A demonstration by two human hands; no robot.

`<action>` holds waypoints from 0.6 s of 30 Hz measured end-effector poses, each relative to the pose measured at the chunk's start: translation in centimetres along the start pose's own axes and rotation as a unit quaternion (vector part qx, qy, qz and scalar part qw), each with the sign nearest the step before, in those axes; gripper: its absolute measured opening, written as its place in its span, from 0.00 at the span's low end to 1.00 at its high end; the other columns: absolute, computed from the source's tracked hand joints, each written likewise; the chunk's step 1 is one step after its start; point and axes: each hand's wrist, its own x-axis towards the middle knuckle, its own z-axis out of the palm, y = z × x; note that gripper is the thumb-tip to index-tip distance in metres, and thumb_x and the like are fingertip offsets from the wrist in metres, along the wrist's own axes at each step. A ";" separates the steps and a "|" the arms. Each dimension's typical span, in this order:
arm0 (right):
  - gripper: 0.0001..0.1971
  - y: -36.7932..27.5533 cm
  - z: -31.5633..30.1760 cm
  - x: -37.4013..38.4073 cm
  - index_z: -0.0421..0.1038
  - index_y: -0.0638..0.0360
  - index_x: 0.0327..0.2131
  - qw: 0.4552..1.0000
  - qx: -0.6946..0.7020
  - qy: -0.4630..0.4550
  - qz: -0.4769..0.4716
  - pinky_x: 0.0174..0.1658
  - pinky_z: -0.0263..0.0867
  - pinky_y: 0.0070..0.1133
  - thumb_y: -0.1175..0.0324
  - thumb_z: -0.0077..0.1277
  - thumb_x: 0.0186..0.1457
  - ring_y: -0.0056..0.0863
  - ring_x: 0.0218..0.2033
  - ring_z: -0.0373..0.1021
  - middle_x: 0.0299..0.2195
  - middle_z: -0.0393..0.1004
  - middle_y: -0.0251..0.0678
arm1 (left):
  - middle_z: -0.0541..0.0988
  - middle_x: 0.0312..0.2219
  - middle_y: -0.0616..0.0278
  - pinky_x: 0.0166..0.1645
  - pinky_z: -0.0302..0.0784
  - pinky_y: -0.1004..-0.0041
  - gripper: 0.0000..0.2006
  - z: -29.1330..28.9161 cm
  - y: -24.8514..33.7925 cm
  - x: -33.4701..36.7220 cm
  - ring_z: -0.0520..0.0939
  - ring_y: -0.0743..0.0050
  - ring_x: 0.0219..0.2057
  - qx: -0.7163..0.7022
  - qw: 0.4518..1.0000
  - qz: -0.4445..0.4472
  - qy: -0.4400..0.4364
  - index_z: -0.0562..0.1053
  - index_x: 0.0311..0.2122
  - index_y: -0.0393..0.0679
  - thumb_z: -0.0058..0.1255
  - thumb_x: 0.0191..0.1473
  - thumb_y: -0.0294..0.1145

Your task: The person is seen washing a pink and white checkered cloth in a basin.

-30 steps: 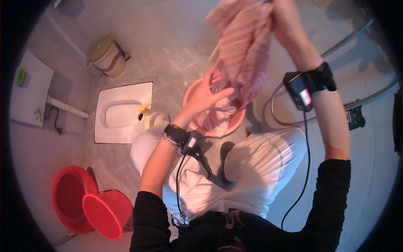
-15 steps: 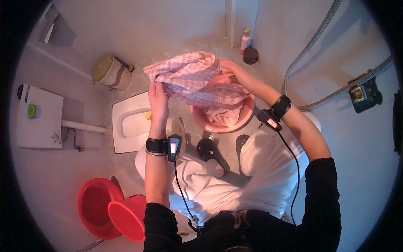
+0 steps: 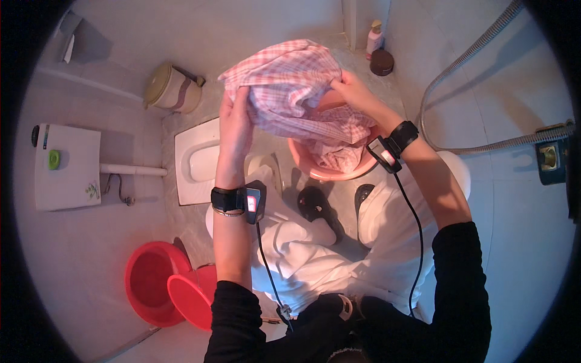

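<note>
A pink-and-white checked cloth hangs bunched between my hands. My left hand is closed on its left edge, with part of the fingers hidden by the fabric. At the right edge, my right hand pinches the cloth. The lower folds trail down into a pink basin on the floor, where more of the same checked fabric lies. Black straps with small devices sit on both my wrists, each with a cable running down.
A squat toilet is set in the floor left of the basin. A lidded bin stands behind it. Two red basins lean at lower left. A pump bottle and brown round container stand at the back. A shower hose hangs at right.
Both hands have lifted the cloth slightly higher and farther from me, and it is spread a little wider. The whole view has shifted somewhat.
</note>
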 end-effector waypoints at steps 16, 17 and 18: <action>0.18 -7.9 -5.3 -0.7 0.68 0.66 0.32 0.914 -0.248 0.307 -0.095 0.26 0.63 0.16 0.63 0.57 0.38 0.20 0.22 0.68 0.24 0.73 0.35 | 0.78 0.33 0.58 0.38 0.72 0.79 0.19 -2.2 0.8 0.4 0.78 0.77 0.32 0.243 0.969 -0.042 0.031 0.71 0.39 0.30 0.62 0.41 0.26; 0.20 -6.5 -6.6 -0.6 0.68 0.66 0.33 0.901 -0.298 0.294 -0.117 0.27 0.64 0.19 0.59 0.57 0.39 0.24 0.23 0.69 0.24 0.74 0.36 | 0.78 0.33 0.58 0.38 0.73 0.78 0.19 -1.8 0.6 0.2 0.78 0.76 0.32 0.215 0.975 -0.059 0.012 0.71 0.40 0.30 0.61 0.41 0.26; 0.23 -5.1 -7.9 -0.6 0.67 0.65 0.33 0.885 -0.347 0.279 -0.138 0.29 0.64 0.21 0.55 0.56 0.39 0.27 0.23 0.70 0.24 0.74 0.38 | 0.78 0.33 0.58 0.38 0.73 0.78 0.19 -1.3 0.5 0.2 0.78 0.76 0.32 0.213 0.975 -0.061 0.010 0.71 0.40 0.30 0.61 0.41 0.26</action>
